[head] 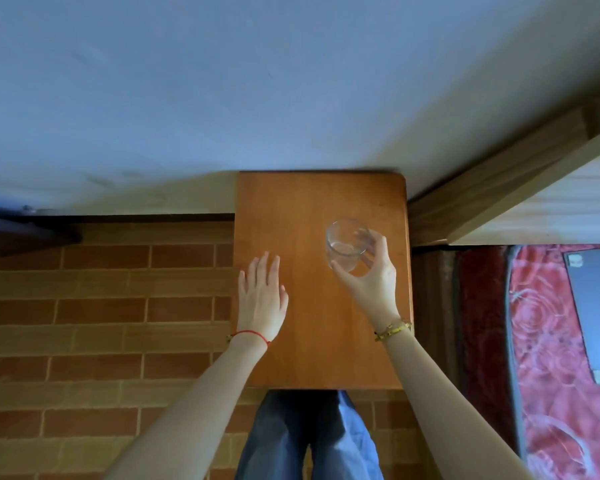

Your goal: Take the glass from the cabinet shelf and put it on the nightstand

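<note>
A clear, empty drinking glass point(344, 242) stands upright over the right half of the wooden nightstand point(302, 202), seen from above. My right hand point(373, 278) wraps it from the near right side, thumb and fingers curled around its wall. Whether its base touches the wood I cannot tell. My left hand point(261, 299) lies flat and palm down at the nightstand's left edge, fingers spread, holding nothing. The cabinet shelf is not in view.
A pale blue wall point(222, 81) rises behind the nightstand. A wooden bed frame point(499, 174) and a red patterned bedcover point(551, 341) lie close on the right. Brick-patterned floor point(101, 306) spreads to the left. My legs in blue trousers point(309, 438) stand at the front edge.
</note>
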`<state>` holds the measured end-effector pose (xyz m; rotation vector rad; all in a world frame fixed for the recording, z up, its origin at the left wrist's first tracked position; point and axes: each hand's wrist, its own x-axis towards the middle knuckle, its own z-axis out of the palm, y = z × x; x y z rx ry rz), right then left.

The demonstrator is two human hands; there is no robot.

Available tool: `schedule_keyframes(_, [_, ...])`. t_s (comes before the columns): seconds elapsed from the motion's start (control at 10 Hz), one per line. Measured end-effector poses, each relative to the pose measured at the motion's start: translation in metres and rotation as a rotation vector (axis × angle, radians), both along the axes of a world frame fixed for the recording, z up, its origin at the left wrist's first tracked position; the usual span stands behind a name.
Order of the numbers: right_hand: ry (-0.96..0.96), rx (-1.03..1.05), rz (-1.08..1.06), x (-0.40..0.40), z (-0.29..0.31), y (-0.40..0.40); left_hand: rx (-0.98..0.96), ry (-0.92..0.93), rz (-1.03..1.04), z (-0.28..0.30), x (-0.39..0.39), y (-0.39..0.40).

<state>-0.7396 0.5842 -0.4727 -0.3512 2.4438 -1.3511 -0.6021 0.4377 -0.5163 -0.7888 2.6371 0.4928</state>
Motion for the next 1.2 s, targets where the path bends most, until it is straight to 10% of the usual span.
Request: schedule_keyframes(1.2, [-0.056,0.157,0.117,0.002,-0.047,0.003,-0.023,0.007,0.065,-0.028,0.011,0.014])
